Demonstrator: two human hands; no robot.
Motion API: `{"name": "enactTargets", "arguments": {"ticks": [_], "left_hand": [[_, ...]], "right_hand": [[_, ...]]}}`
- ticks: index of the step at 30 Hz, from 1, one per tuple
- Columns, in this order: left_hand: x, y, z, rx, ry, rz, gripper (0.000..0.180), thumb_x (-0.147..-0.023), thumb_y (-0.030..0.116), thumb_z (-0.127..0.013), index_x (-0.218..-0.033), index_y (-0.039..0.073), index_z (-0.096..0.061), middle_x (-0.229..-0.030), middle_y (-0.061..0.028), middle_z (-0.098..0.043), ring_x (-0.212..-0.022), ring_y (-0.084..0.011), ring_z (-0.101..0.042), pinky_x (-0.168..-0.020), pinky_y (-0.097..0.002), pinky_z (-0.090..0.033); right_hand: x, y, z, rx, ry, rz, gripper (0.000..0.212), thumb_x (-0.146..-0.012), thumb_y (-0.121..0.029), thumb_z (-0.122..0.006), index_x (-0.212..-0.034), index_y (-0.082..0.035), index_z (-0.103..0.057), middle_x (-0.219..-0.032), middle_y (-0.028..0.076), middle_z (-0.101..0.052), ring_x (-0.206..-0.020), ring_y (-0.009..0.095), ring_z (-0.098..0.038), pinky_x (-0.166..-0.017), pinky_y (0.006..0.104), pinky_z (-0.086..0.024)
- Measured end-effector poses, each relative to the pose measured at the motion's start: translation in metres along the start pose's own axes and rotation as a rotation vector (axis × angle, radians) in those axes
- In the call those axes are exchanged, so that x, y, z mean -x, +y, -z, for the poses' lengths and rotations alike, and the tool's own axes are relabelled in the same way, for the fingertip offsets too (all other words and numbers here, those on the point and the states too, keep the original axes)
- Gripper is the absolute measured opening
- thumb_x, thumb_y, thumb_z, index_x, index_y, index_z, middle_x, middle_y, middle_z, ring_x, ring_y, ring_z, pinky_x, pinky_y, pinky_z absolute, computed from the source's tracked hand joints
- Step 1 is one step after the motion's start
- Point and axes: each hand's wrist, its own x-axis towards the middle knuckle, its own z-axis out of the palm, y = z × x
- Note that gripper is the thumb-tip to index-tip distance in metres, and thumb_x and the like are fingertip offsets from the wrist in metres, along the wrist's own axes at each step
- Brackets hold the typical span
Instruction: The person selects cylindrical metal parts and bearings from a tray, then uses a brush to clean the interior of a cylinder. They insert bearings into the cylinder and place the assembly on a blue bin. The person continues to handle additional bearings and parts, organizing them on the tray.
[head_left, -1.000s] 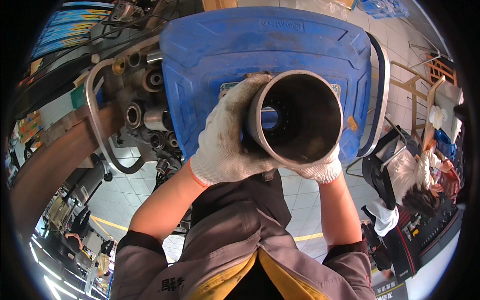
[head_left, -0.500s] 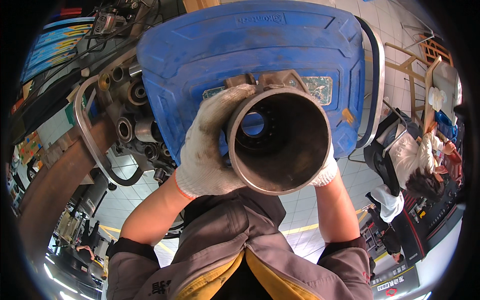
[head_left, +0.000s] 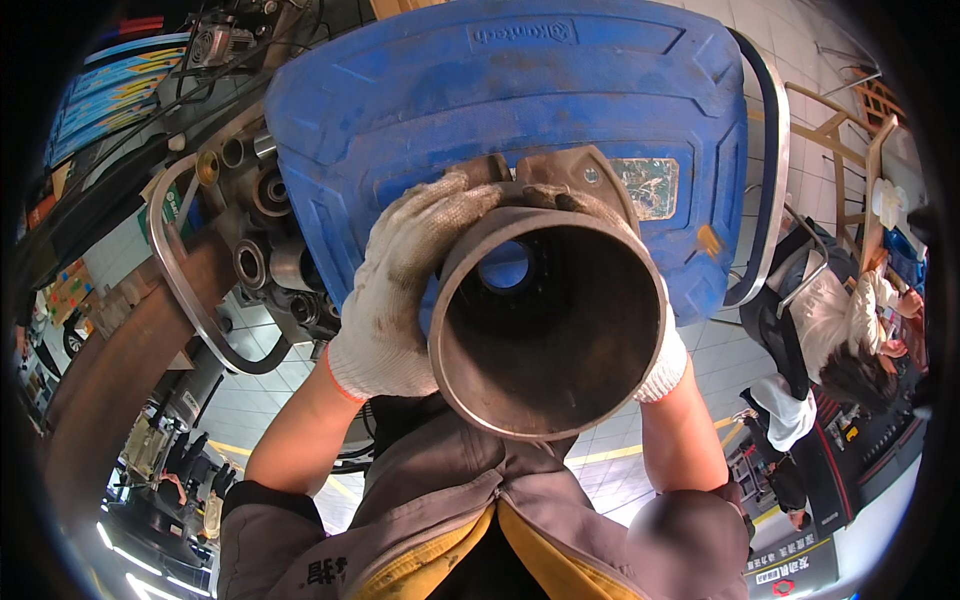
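- gripping a wide hollow metal cylinder in the middle of the frame, both hands wear off-white knit gloves, soiled with grey.
- the left hand curves along the cylinder's left wall, fingers half bent and reaching its upper edge; the right hand clasps the right wall, its fingertips over the top and its palm mostly hidden.
- the cylinder's wide mouth faces the camera; its inside is dark, and blue shows through a round hole at the far end.
- brown metal lugs, one with a hole, jut out just above the mouth; whether they belong to the cylinder i cannot tell.
- beyond lies a blue moulded panel with a worn green plate; whether the cylinder rests on it is hidden.
- curved metal rails flank the panel on both sides.
- at the left, hollow rings and a shiny sleeve sit grouped beside the panel.
- pale floor tiles show below, crossed by a yellow line; a co-worker in a light top sits at the right.
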Motion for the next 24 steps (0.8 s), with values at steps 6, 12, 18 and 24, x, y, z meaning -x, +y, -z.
{"name": "enactTargets", "arguments": {"ticks": [6,12,18,24], "left_hand": [[0.000,-0.015,0.004,-0.075,-0.046,-0.046,0.079,-0.082,0.030,-0.087,-0.147,-0.002,-0.054,-0.145,-0.0199,-0.063,-0.135,-0.0396,-0.059,-0.116,-0.0496,-0.045],[0.002,-0.019,0.005,-0.109,-0.054,-0.052,0.071,-0.087,0.029,-0.083,-0.145,-0.002,-0.057,-0.144,-0.0193,-0.064,-0.136,-0.0394,-0.059,-0.116,-0.0499,-0.044],[0.004,-0.027,0.002,-0.120,-0.047,-0.062,0.064,-0.091,0.028,-0.079,-0.144,-0.002,-0.059,-0.144,-0.0187,-0.065,-0.137,-0.0391,-0.058,-0.117,-0.0502,-0.043],[0.002,-0.025,0.005,-0.163,-0.091,-0.057,0.064,-0.091,0.031,-0.079,-0.143,-0.002,-0.060,-0.145,-0.0180,-0.065,-0.138,-0.0386,-0.057,-0.118,-0.0499,-0.042]], "right_hand": [[0.001,0.004,0.002,-0.014,-0.018,0.006,0.118,-0.062,-0.038,-0.104,-0.156,-0.002,-0.042,-0.146,0.019,-0.061,-0.135,0.033,-0.063,-0.113,0.0449,-0.052],[0.004,0.004,0.007,-0.032,-0.029,0.008,0.118,-0.062,-0.038,-0.104,-0.156,-0.002,-0.042,-0.146,0.019,-0.061,-0.135,0.033,-0.063,-0.113,0.0450,-0.052],[0.004,0.006,0.008,-0.041,-0.035,0.010,0.117,-0.063,-0.037,-0.104,-0.156,-0.002,-0.042,-0.146,0.019,-0.061,-0.135,0.033,-0.063,-0.114,0.0450,-0.052],[0.006,0.007,0.007,-0.045,-0.053,0.007,0.117,-0.063,-0.036,-0.104,-0.156,-0.001,-0.042,-0.146,0.019,-0.061,-0.135,0.033,-0.063,-0.114,0.0451,-0.052]]}}
